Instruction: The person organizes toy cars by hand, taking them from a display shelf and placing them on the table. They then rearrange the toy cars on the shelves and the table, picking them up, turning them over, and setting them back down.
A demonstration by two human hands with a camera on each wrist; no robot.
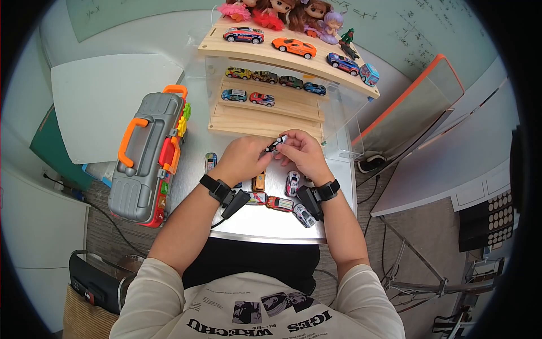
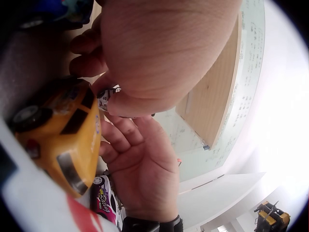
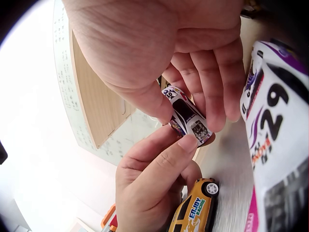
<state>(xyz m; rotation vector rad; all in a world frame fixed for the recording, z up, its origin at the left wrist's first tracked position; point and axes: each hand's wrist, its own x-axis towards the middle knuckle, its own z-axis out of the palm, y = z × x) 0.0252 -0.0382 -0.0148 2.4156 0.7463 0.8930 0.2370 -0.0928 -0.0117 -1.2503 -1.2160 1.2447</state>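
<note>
Between my two hands is a small white-and-black toy car [image 1: 276, 143], held above the table in front of the shelf. The left hand [image 1: 243, 159] pinches one end of it; in the right wrist view its thumb lies on the car's back end. My right hand [image 1: 305, 155] grips the other end between thumb and fingers. Below the hands stands a yellow toy car [image 1: 258, 182], seen large in the left wrist view. A white-and-purple toy car [image 1: 292, 183] sits beneath the right hand, with a red-and-yellow one [image 1: 279, 203] and another white one [image 1: 304, 216] nearer the front edge.
A wooden shelf [image 1: 226, 123] with clear sides stands behind the hands, toy cars on its tiers and dolls [image 1: 271, 14] on top. A grey toolbox [image 1: 148, 152] with orange handles is at the left. Another toy car [image 1: 210, 162] lies beside my left wrist on the silver table [image 1: 237, 229].
</note>
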